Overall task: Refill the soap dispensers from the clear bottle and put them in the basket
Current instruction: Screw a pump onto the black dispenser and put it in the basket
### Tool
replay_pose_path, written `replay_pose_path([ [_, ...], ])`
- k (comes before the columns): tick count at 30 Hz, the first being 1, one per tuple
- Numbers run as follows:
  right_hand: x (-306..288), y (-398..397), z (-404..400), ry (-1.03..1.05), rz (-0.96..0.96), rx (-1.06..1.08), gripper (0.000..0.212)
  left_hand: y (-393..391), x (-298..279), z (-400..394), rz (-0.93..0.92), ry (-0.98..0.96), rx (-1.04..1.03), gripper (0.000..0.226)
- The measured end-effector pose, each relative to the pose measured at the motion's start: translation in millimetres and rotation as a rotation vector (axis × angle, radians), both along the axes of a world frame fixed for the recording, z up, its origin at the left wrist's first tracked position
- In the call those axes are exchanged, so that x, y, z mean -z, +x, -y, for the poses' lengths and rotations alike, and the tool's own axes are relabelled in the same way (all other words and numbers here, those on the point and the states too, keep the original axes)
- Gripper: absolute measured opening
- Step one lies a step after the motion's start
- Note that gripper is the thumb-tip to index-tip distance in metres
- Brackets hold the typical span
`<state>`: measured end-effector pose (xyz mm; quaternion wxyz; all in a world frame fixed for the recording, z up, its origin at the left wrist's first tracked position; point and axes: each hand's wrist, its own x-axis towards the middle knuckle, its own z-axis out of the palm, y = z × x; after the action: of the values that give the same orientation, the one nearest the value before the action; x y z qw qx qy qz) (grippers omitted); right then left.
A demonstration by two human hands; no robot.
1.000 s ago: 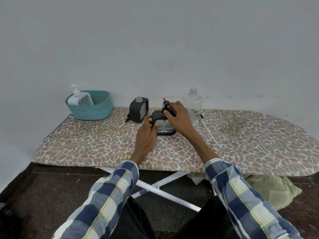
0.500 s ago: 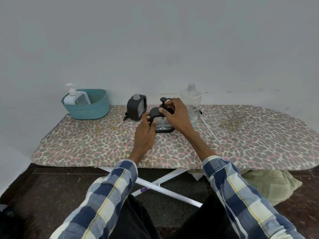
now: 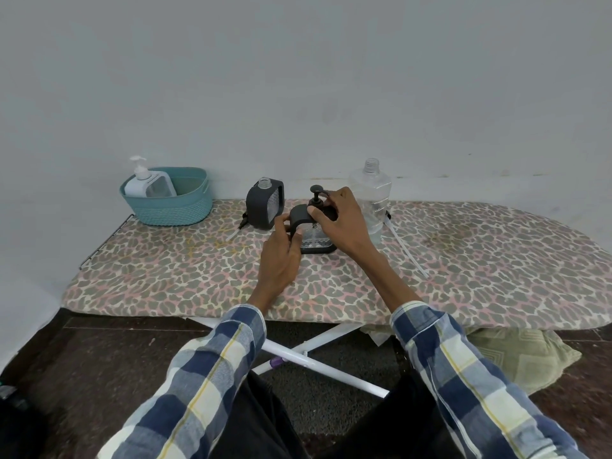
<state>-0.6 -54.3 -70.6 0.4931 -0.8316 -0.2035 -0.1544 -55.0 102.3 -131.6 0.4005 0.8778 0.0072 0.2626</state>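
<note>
A squat black-framed soap dispenser with a ribbed clear body (image 3: 314, 238) stands near the middle of the leopard-print ironing board (image 3: 463, 260). The left hand (image 3: 281, 256) grips its left side, and the right hand (image 3: 344, 223) pinches the black pump head (image 3: 317, 193), apparently at its collar. Behind it stand 1 uncapped black dispenser (image 3: 265, 203) and the clear plastic bottle (image 3: 372, 193). At the far left corner, a teal woven basket (image 3: 172, 207) holds a white pump dispenser (image 3: 149, 183).
</note>
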Motion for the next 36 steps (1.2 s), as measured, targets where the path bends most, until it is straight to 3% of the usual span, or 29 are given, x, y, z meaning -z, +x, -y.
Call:
replay_pose_path([
  [7,0,-2,-1,0.030,-0.006,0.050,0.026,-1,-1,2,0.011,-0.003,0.008,0.039],
  [13,-1,-6,-1,-0.092,0.036,0.011,0.031,-2,0,1,0.015,-0.008,0.007,0.037],
  [16,-6,-3,3,-0.060,0.001,-0.020,0.027,-1,0,0,0.024,-0.012,0.019,0.036],
  [21,-1,-10,-8,0.093,0.026,0.104,0.028,-3,0,0,-0.001,-0.060,0.028,0.034],
  [28,-4,-7,-2,-0.050,0.026,0.016,0.033,-2,-2,-1,0.000,-0.071,0.046,0.033],
  [36,-3,-16,-18,-0.017,0.033,0.170,0.024,-3,1,0,0.033,-0.074,0.062,0.029],
])
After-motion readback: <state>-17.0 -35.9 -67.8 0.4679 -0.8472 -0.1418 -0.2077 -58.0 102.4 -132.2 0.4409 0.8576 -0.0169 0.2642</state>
